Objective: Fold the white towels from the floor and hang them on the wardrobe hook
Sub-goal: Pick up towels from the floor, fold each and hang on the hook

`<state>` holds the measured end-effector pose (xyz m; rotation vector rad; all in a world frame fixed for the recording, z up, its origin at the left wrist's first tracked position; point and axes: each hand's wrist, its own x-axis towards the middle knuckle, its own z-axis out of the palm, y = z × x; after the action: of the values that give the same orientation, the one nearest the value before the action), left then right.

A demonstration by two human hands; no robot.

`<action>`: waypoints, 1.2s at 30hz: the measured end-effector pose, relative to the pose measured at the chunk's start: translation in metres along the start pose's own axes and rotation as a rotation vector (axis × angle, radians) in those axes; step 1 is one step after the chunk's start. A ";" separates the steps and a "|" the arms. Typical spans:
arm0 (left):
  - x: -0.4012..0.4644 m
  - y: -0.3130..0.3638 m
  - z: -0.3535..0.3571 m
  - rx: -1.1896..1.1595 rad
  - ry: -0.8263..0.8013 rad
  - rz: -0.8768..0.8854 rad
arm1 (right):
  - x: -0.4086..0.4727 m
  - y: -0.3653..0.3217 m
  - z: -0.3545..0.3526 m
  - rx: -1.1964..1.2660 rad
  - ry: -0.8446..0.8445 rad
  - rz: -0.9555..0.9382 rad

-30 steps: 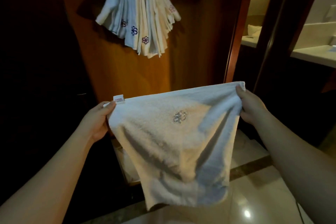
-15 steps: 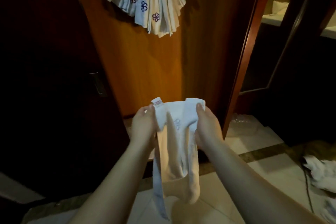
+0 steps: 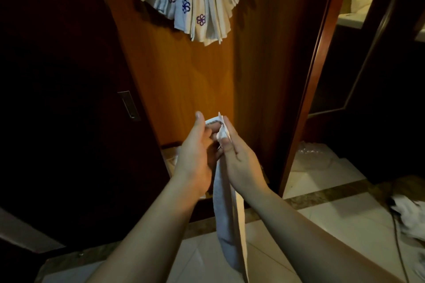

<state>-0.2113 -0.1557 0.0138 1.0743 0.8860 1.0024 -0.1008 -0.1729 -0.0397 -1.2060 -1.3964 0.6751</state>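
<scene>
Both hands pressed close together in front of the wardrobe, pinching the top of one white towel (image 3: 227,218) between them. Left hand (image 3: 195,158) on the left side of the fold, thumb pointing up, fingers curled in against the cloth, grip closed on the towel. Right hand (image 3: 239,163) on the other side, fingers laid flat along the folded edge, grip likewise closed on the same towel. Top corners brought together between the two hands, a small label just showing at the top edge. Rest of the towel hanging straight down between the forearms as a narrow doubled strip, lower end running out past the bottom of the view, above the floor tiles (image 3: 333,220).

Straight behind the hands, a lit wooden wardrobe panel (image 3: 184,76). High on that panel, a bunch of folded towels (image 3: 195,0) fanned out, several with small purple or blue flower emblems; the hook itself hidden by the bunch. To the left, a dark door with a recessed metal handle (image 3: 128,105). To the right, a reddish door frame (image 3: 315,76) and a dim opening beyond.

On the floor at the far right edge, a crumpled heap of white cloth (image 3: 409,216), with a thin dark cable (image 3: 397,246) lying just beside it
</scene>
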 end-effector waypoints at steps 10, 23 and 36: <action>-0.009 0.034 -0.002 0.369 -0.149 -0.046 | -0.002 0.004 -0.003 -0.121 0.002 -0.100; 0.003 0.029 -0.032 0.771 0.159 0.379 | 0.013 -0.010 -0.029 -0.043 0.116 -0.004; 0.039 0.030 -0.074 1.614 -0.066 0.517 | 0.038 -0.032 -0.096 0.008 0.109 0.103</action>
<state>-0.2746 -0.0931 0.0208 2.7632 1.3982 0.4679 -0.0134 -0.1697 0.0246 -1.2961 -1.2464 0.6755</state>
